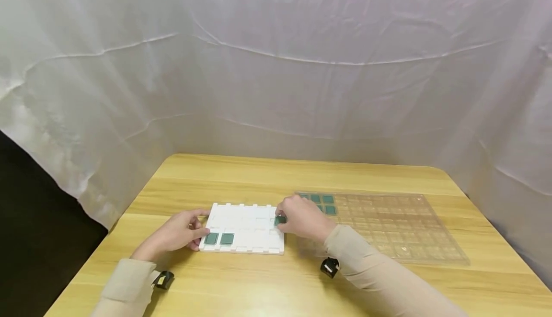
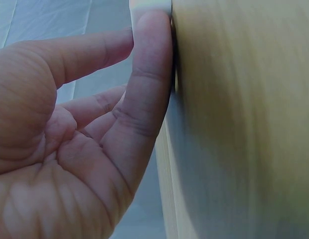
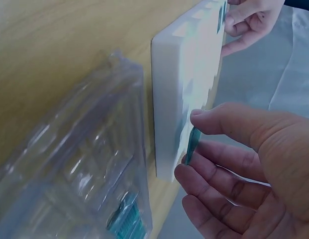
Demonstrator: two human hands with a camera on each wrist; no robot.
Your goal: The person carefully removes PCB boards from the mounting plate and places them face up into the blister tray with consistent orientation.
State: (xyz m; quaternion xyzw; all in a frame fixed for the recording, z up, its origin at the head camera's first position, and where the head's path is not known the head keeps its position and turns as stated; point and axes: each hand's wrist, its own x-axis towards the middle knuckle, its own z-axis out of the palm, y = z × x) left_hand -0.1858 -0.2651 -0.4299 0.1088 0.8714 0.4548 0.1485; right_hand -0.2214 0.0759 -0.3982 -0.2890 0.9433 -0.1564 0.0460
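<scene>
A white tray with notched edges lies on the table, two green square pieces set in its near left part. Thumb and fingers of my left hand grip its left edge; in the left wrist view one finger runs low beside the tabletop to the tray's end. At the tray's right end, my right hand pinches a third thin green square piece between thumb and fingertips. The right wrist view shows this piece edge-on, close over the white tray.
To the right lies a large clear plastic tray with many compartments. Several green squares sit in its far left corner, partly behind my right hand. The wooden table backs onto a pale hanging cloth.
</scene>
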